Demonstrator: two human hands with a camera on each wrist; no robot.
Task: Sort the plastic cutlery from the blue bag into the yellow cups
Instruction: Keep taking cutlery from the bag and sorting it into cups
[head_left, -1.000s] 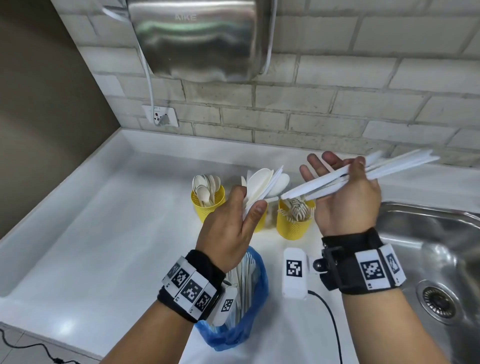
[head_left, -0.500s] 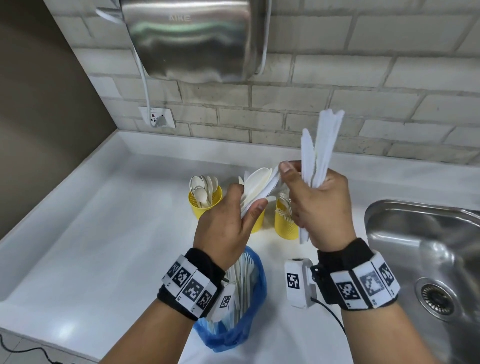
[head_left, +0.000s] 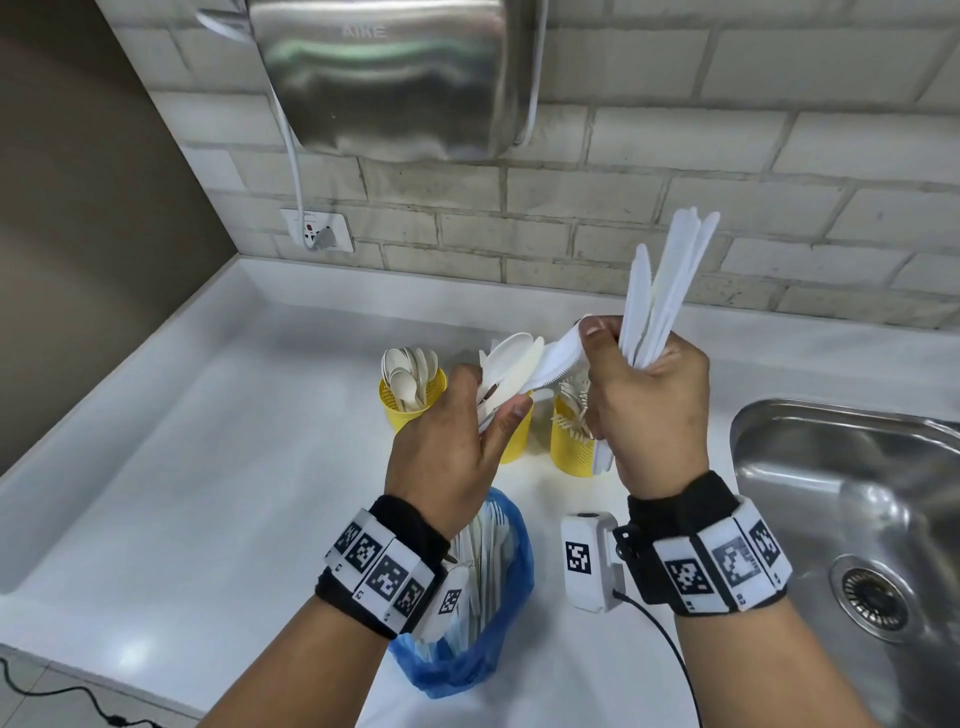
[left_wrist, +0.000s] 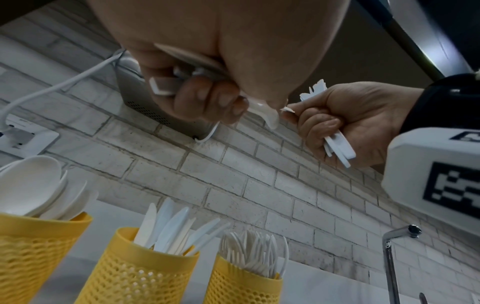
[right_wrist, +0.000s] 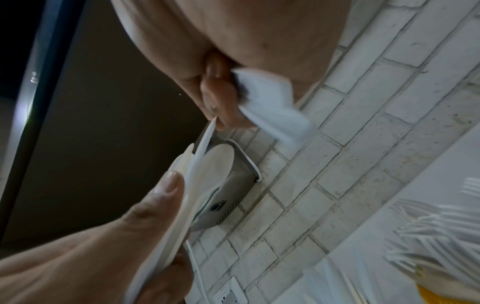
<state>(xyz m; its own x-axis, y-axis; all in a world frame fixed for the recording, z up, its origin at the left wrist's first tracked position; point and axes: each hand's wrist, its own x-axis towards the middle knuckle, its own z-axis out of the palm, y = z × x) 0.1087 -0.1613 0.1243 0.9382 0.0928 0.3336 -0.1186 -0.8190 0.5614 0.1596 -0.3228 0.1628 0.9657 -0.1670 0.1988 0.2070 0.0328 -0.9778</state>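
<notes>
Head view: "AIKE" hand dryer (head_left: 384, 73); left hand (head_left: 447, 447) grips spoons (head_left: 511, 358), right hand (head_left: 649, 415) knives (head_left: 660, 291).

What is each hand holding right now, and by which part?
The right hand grips a bundle of knives by the handles and pinches one more knife by its blade tip. The left hand holds mixed cutlery by the handles.

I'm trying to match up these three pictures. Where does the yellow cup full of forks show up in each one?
Head view: the fork cup stands right of center, partly behind the right hand.
Left wrist view: the cup is at bottom center, rightmost of the three yellow cups.
Right wrist view: only its yellow rim and the forks peek in at the bottom right corner.
Shared landmark: the steel hand dryer on the brick wall.
</notes>
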